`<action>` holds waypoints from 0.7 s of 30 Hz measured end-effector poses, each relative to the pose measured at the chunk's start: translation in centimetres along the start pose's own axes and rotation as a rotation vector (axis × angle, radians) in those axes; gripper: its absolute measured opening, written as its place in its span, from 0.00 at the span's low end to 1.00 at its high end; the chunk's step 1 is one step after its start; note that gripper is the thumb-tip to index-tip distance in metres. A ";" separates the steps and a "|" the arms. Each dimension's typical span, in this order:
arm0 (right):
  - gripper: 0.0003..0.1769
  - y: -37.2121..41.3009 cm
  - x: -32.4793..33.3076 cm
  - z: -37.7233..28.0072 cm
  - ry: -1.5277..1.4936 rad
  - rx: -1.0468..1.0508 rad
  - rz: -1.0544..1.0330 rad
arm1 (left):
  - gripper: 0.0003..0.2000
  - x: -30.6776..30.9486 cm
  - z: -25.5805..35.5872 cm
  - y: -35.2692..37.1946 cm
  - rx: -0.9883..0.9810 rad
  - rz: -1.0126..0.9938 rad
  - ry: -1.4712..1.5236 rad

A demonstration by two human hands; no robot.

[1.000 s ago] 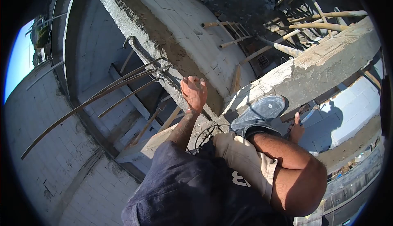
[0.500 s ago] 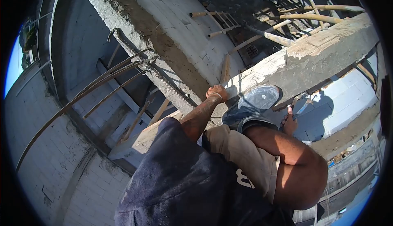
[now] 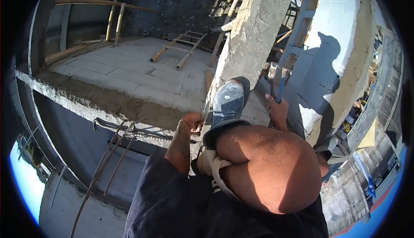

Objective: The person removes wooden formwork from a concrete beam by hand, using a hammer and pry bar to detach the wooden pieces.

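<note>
Blue tool: the blue tool [image 3: 281, 90] looks stiff and hard, so it should not bend. It may feel a bit heavy at its far end, which is hard to make out. Dust could make it slip.
Best place to hold: low on the blue part, with fingers all around.
Right grip: the right grip [image 3: 278, 110] looks closed around the tool's low end.
Where the tool is: it pokes up out of that grip, to the right of the boot [image 3: 229, 100] and the rough beam [image 3: 256, 40].
Left grip: the left grip [image 3: 192, 121] is curled by the wall edge [image 3: 166, 121]; I can't tell if it holds anything.
</note>
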State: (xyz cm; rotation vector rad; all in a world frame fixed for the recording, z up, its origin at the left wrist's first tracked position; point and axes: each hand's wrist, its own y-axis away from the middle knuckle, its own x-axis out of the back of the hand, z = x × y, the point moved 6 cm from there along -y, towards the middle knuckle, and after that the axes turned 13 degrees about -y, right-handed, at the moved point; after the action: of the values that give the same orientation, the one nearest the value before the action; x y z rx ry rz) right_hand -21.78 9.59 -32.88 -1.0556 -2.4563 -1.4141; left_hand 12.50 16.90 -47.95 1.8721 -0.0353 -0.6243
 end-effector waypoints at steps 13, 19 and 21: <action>0.15 0.0 1.3 3.5 -0.248 0.032 -0.122 | 0.14 2.2 -2.7 0.8 -0.060 0.082 0.088; 0.10 1.0 2.9 0.6 -0.174 0.053 -0.144 | 0.16 2.5 0.2 1.7 0.006 0.234 -0.245; 0.09 0.2 2.7 0.2 -0.166 0.107 -0.174 | 0.16 3.0 3.2 3.0 -0.059 0.394 -0.506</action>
State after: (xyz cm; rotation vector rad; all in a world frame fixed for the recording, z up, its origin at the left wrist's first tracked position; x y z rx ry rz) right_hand -23.57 11.18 -31.70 -0.9950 -2.7685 -1.2683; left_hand 14.45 11.99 -47.34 1.5486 -0.6900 -0.7919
